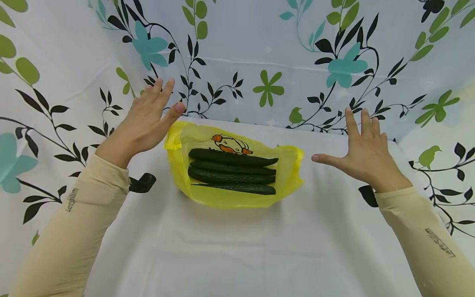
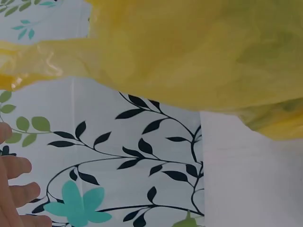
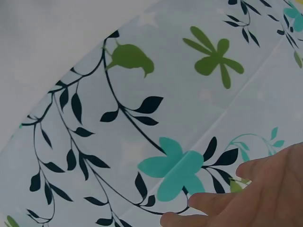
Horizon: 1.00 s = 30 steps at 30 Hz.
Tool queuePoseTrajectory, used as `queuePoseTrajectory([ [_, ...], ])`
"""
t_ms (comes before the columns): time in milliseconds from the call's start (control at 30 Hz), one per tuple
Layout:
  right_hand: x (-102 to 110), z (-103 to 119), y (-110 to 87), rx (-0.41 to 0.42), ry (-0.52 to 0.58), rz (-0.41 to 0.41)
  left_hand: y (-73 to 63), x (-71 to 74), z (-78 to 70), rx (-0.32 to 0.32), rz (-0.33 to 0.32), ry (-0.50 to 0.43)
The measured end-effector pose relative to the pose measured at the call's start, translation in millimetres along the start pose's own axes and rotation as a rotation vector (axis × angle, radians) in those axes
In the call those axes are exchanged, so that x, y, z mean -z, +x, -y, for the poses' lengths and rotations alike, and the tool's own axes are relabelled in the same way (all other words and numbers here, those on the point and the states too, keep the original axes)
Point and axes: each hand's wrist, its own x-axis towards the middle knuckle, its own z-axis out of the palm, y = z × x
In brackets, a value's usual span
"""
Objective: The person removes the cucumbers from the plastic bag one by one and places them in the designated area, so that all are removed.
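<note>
**A Matched Pair in Beige**

Smooth beige fabric sleeves [image 1: 72, 231] bear small dark lettering [image 1: 72, 200], partly blurred, and stop at plain cuffs [image 1: 112, 168], leaving the left hand [image 1: 142, 123] and right hand [image 1: 371, 159] bare; a small black camera [image 1: 144, 183] shows beside each.

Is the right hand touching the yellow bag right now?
Apart. The head view shows it: a strip of white surface lies between the right hand and the yellow bag.

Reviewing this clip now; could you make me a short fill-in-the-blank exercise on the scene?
1. The color of the plastic bag is ____.
2. The number of cucumbers visible inside it is ____.
3. The left hand and right hand are holding ____.

Missing words: yellow; four; nothing.
</note>
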Motion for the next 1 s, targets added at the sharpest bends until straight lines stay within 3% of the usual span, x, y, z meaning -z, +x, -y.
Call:
queuePoseTrajectory([
  [133,5,8,-4.2,0.028,0.068,-0.015,-6.4,-0.9,-8.3,-0.029,-0.016,-0.122],
  [333,16,26,-9.5,0.060,0.222,-0.029,-15.5,-4.4,-18.8,0.059,0.038,-0.229],
  [433,20,37,-12.5,0.089,0.305,-0.055,-21.9,-10.3,-20.1,0.091,0.030,-0.315],
  [500,23,46,-14.4,0.110,0.366,-0.093,-26.6,-15.5,-19.7,0.092,0.002,-0.414],
  [633,25,67,-17.6,0.173,0.504,-0.169,-35.1,-27.7,-17.5,0.061,-0.084,-0.699],
  [733,24,85,-20.1,0.238,0.636,-0.194,-41.8,-36.5,-17.8,0.031,-0.150,-0.941],
  [800,22,97,-21.2,0.291,0.745,-0.198,-47.2,-41.8,-19.5,0.026,-0.184,-1.047],
  [867,19,110,-21.6,0.346,0.859,-0.185,-52.8,-47.5,-21.9,0.037,-0.208,-1.108],
  [1000,10,134,-20.9,0.428,1.065,-0.106,-63.3,-62.0,-27.6,0.081,-0.258,-1.069],
])
